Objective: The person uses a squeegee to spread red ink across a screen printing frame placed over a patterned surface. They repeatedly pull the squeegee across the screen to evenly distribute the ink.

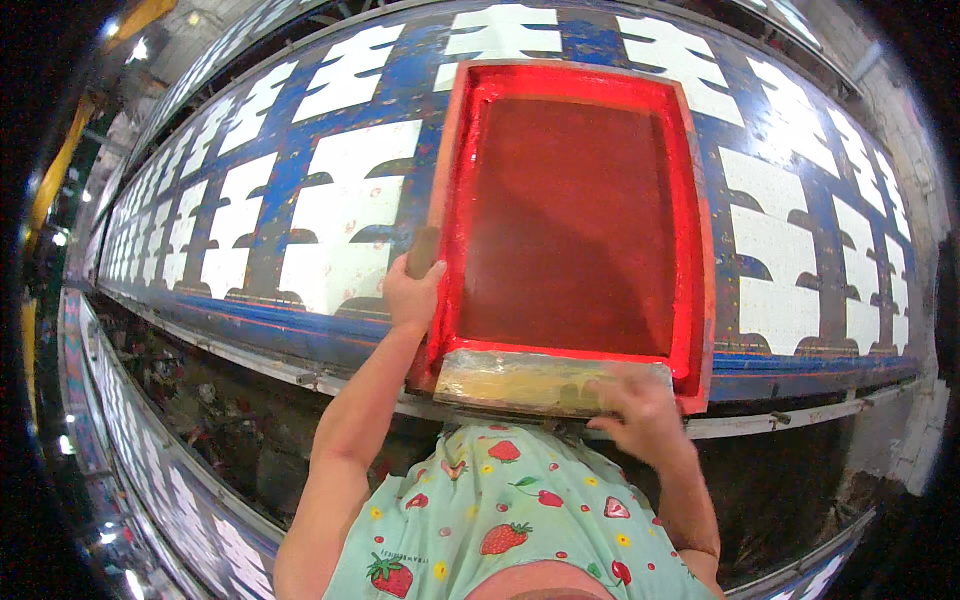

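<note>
A screen-printing frame (698,210) lies on the long table in front of me. Bright red ink lines its inner edges around a dark red mesh (570,220). My left hand (411,292) is closed around a wooden handle (424,252) on the frame's left side. Across the near end of the frame rests a wide squeegee (510,382), its board smeared pale and yellowish. My right hand (645,415), slightly blurred, grips the squeegee's right part with its fingers over the board. Red ink runs along the squeegee's far edge.
White cut pieces (345,210) with dark curved gaps lie in rows on the blue-stained table (300,325), left, right and beyond the frame. A metal rail (790,415) runs along the table's near edge. Another table with white pieces (200,500) stands at lower left.
</note>
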Available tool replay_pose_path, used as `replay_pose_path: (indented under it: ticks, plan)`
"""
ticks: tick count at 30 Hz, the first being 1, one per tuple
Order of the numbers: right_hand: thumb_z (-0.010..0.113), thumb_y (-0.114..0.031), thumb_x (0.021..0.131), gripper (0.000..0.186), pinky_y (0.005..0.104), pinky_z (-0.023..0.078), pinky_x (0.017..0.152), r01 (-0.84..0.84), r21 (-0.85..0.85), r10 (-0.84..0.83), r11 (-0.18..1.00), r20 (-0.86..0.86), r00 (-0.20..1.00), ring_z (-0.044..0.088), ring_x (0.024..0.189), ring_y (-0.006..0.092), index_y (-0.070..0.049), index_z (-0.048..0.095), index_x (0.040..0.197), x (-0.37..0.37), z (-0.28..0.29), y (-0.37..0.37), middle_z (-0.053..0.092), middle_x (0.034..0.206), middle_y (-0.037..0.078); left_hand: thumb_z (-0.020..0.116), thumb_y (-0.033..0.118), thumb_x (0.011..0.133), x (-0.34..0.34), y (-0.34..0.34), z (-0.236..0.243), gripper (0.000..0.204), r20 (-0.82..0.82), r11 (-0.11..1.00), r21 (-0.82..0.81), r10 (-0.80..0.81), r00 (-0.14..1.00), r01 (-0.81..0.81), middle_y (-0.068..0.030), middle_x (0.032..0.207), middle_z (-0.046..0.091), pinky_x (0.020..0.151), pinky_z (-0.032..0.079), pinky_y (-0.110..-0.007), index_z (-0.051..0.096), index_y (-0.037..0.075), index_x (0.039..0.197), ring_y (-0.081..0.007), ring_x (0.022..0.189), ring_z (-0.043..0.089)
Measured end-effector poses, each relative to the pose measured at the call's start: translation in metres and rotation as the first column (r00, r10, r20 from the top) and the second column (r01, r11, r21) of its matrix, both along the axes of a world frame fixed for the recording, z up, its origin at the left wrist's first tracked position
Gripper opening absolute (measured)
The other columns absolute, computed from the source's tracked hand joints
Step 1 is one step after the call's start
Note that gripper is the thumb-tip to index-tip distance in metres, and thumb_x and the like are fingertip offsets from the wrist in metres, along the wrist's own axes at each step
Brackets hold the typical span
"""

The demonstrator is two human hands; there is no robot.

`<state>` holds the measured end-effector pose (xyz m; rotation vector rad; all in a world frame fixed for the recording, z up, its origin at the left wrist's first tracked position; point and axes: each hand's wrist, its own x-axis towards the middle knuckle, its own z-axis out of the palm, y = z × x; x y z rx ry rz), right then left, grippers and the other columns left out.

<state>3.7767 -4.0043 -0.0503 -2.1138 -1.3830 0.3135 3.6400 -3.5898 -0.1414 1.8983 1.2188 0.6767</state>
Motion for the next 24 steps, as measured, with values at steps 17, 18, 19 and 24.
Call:
replay_pose_path:
  ticks: [17, 18, 19, 24]
  plan:
    - [0.066, 0.005, 0.084, 0.044, 0.0543, 0.061, 0.092, 0.022, -0.295, 0.043, 0.955, 0.213, 0.976, 0.076, 0.107, 0.0418, -0.008, 0.081, 0.123, -0.041, 0.035, 0.106, 0.080, 0.111, 0.018, 0.067, 0.044, 0.109, 0.001, 0.010, -0.032, 0.054, 0.294, 0.995, 0.100, -0.025, 0.956, -0.005, -0.0292, 0.127, 0.077, 0.108, 0.054, -0.052, 0.075, -0.003, 0.135, -0.0468, 0.122, 0.072]
    - [0.065, 0.005, 0.084, 0.045, 0.0539, 0.061, 0.093, 0.021, -0.301, 0.040, 0.953, 0.194, 0.980, 0.076, 0.108, 0.0415, -0.008, 0.081, 0.124, -0.043, 0.037, 0.102, 0.080, 0.112, 0.018, 0.066, 0.044, 0.109, 0.003, 0.011, -0.036, 0.054, 0.307, 0.998, 0.065, -0.024, 0.951, 0.004, -0.0300, 0.127, 0.077, 0.107, 0.054, -0.052, 0.075, -0.003, 0.136, -0.0474, 0.121, 0.072]
    - [0.066, 0.004, 0.084, 0.045, 0.0533, 0.061, 0.094, 0.035, -0.322, 0.040, 0.946, 0.224, 0.974, 0.076, 0.110, 0.0408, -0.010, 0.081, 0.125, -0.047, 0.035, 0.098, 0.080, 0.114, 0.017, 0.066, 0.044, 0.110, 0.002, 0.012, -0.039, 0.056, 0.363, 0.995, 0.089, -0.081, 0.928, 0.051, -0.0314, 0.125, 0.077, 0.106, 0.056, -0.053, 0.074, -0.004, 0.137, -0.0486, 0.118, 0.073]
    - [0.067, 0.000, 0.085, 0.047, 0.0524, 0.061, 0.097, 0.130, -0.336, -0.026, 0.933, 0.296, 0.955, 0.076, 0.114, 0.0395, -0.013, 0.080, 0.129, -0.082, 0.011, 0.082, 0.080, 0.121, 0.015, 0.063, 0.044, 0.112, 0.006, 0.010, -0.036, 0.058, 0.332, 0.999, 0.040, -0.007, 0.943, -0.007, -0.0320, 0.128, 0.076, 0.108, 0.055, -0.051, 0.072, -0.007, 0.140, -0.0469, 0.122, 0.073]
